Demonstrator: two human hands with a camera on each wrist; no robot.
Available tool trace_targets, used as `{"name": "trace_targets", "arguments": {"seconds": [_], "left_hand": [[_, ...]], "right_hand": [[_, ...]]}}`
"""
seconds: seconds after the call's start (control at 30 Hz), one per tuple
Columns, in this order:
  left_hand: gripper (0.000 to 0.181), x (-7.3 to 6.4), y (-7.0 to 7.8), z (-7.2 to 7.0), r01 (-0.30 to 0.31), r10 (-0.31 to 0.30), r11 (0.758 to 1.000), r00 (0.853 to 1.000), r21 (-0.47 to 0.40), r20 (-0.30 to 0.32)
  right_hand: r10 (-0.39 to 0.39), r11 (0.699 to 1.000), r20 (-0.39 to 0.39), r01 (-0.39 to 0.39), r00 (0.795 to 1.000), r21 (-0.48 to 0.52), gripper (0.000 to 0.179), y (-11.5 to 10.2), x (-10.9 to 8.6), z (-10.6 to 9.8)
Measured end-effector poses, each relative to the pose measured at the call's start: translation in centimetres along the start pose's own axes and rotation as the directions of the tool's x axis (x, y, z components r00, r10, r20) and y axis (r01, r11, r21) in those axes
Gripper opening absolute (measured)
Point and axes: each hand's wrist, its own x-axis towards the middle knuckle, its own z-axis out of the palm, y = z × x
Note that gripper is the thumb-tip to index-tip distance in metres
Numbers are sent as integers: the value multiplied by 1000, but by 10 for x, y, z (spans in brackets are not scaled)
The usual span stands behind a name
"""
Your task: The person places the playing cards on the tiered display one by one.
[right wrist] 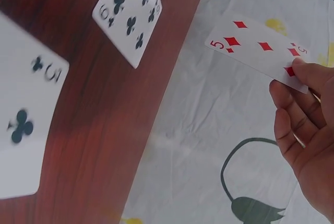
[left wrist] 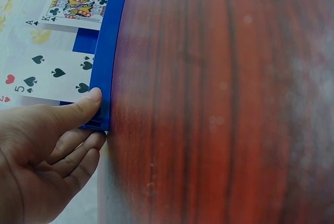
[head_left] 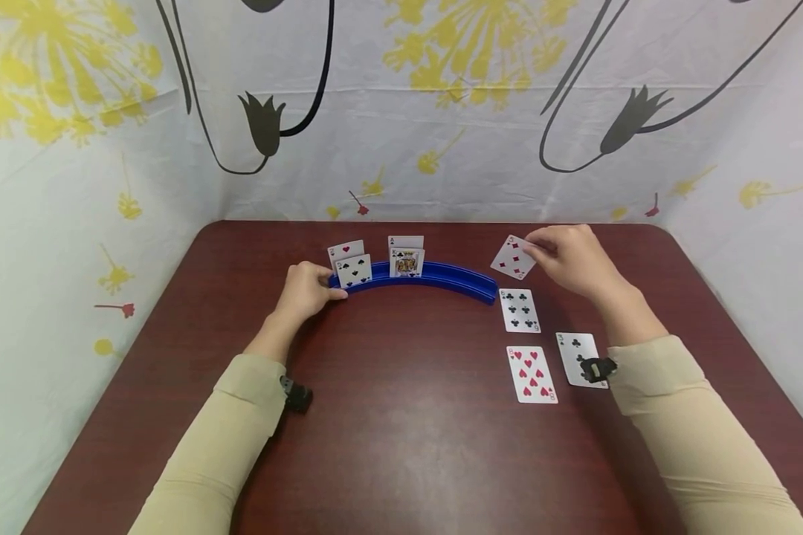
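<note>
A curved blue card holder (head_left: 442, 276) stands on the table. My left hand (head_left: 304, 291) grips its left end, thumb on the front face (left wrist: 44, 145). In its left part, a five of spades (head_left: 354, 272) stands before a two of hearts (head_left: 345, 249). Nearer the middle, a king of clubs (head_left: 407, 262) partly hides an ace (head_left: 406, 241). Beyond the holder's right end, my right hand (head_left: 569, 256) pinches a five of diamonds (head_left: 512, 258) by one corner between thumb and fingers, face visible (right wrist: 255, 46).
Face up at the right lie a six of clubs (head_left: 519, 310) by the holder's end, an eight of hearts (head_left: 532, 375) and a three of clubs (head_left: 578, 360), partly under the right wrist. A patterned cloth (head_left: 468, 171) hangs behind the brown table (head_left: 401, 416) and along both sides.
</note>
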Motion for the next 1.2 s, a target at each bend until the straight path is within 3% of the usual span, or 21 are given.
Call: {"name": "trace_targets", "arguments": {"seconds": [1.2], "left_hand": [[49, 1, 0, 0, 9, -9, 1000, 1000, -3, 1]], "right_hand": [[7, 999, 20, -8, 1000, 51, 11, -32, 30, 28]]}}
